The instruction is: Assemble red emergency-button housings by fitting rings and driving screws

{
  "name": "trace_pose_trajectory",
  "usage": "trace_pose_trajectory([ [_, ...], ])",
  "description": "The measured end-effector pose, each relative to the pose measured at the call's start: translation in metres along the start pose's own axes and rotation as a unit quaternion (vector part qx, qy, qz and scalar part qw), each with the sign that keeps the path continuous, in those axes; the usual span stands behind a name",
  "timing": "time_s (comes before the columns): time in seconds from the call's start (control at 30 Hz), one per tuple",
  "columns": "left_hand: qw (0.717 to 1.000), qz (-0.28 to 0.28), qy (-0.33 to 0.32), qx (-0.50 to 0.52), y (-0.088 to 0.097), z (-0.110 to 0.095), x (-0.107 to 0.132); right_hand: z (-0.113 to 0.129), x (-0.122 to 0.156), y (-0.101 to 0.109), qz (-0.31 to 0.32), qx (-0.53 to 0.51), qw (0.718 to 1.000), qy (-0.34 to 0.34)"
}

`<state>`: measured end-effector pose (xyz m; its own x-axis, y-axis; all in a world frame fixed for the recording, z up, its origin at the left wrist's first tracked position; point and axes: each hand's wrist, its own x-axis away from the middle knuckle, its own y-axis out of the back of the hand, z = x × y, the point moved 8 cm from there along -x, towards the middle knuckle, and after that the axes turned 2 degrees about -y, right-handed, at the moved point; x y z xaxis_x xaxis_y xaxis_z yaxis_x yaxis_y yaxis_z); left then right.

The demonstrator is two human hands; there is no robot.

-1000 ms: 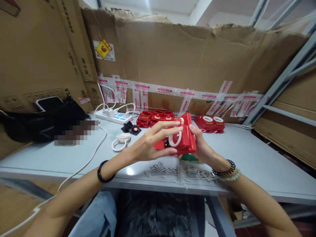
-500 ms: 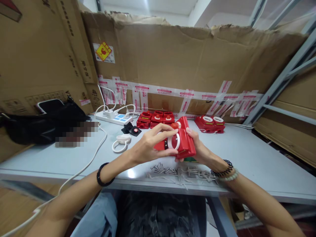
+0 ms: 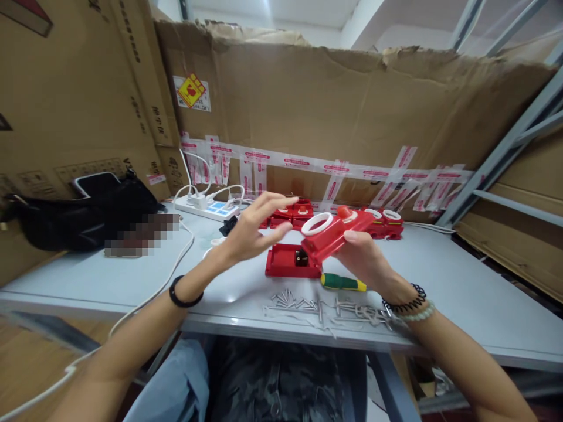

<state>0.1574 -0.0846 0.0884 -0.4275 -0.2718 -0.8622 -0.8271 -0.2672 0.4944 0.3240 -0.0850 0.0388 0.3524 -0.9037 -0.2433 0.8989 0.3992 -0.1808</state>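
My right hand (image 3: 367,261) grips a red plastic housing (image 3: 328,243), tilted above the table. On its face are a white ring (image 3: 317,224) and an orange-red knob (image 3: 345,212). My left hand (image 3: 259,231) hovers to the left of the housing, fingers spread, holding nothing. Below the two hands lies an open red box base (image 3: 281,264) with a small dark block (image 3: 301,257) inside. Whether the housing's lower corner touches that base I cannot tell. A green and yellow screwdriver (image 3: 343,282) lies under my right hand.
Loose screws (image 3: 292,300) and metal rods with string lie near the front edge. More red housings (image 3: 303,214) stand at the back, others (image 3: 391,224) at back right. A white power strip (image 3: 206,206) and a black bag (image 3: 88,214) are leftward; cardboard (image 3: 308,105) walls the rear.
My left hand has come off the red housing and moved up and left. My right hand has tilted the housing, and the red base and screwdriver now show below.
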Motion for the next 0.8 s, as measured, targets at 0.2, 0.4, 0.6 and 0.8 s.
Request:
trace_pose_trajectory([
  [0.2, 0.949, 0.198, 0.179, -0.170, 0.012, 0.099, 0.028, 0.028, -0.011, 0.063, -0.153, 0.256, 0.948, 0.115],
  [0.4, 0.885, 0.349, 0.249, -0.183, -0.002, 0.146, 0.063, 0.002, -0.029, 0.110, -0.232, 0.312, 0.921, 0.010],
  [0.6, 0.883, 0.360, 0.239, -0.185, -0.021, 0.148, 0.068, -0.033, -0.032, 0.120, -0.207, 0.197, 0.950, -0.121],
  [0.8, 0.880, 0.358, 0.247, -0.189, -0.029, 0.159, 0.076, -0.037, -0.031, 0.119, -0.189, 0.112, 0.961, -0.167],
])
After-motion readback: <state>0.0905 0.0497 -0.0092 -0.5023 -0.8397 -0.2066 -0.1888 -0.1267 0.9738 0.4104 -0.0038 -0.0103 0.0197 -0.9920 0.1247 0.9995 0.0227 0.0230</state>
